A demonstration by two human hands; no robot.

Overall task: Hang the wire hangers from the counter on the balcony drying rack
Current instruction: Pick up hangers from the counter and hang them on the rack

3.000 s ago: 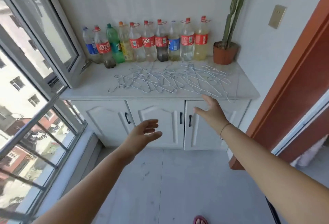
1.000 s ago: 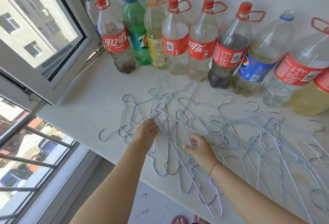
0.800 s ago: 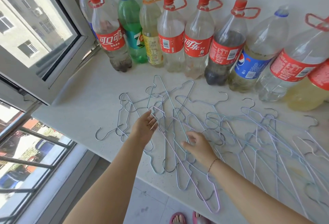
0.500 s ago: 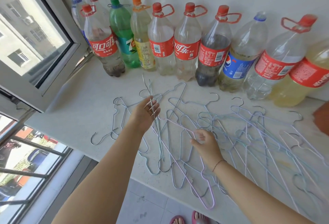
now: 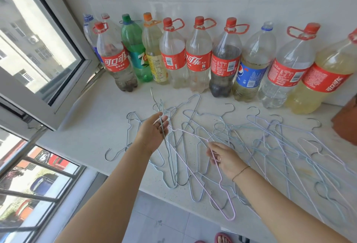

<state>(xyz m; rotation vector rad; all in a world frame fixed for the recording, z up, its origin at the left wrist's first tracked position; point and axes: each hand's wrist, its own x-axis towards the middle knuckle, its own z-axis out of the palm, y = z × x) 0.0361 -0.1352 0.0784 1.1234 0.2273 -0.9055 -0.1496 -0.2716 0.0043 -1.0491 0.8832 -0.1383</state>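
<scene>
Gripping a grey hanger (image 5: pixel 163 127) between thumb and fingers, the left hand (image 5: pixel 152 132) holds it raised off the bench (image 5: pixel 83 127), its wire running across the palm with the hook end pointing toward the bottles (image 5: pixel 199 57). The right hand (image 5: pixel 225 157) pinches a pink hanger (image 5: pixel 222 184) near its top, the rest of that hanger trailing down toward the bench's front edge. Between and beyond both hands, the other hangers (image 5: pixel 280 146) lie tangled flat on the bench, spreading to the right in front of the bottles standing along the wall.
</scene>
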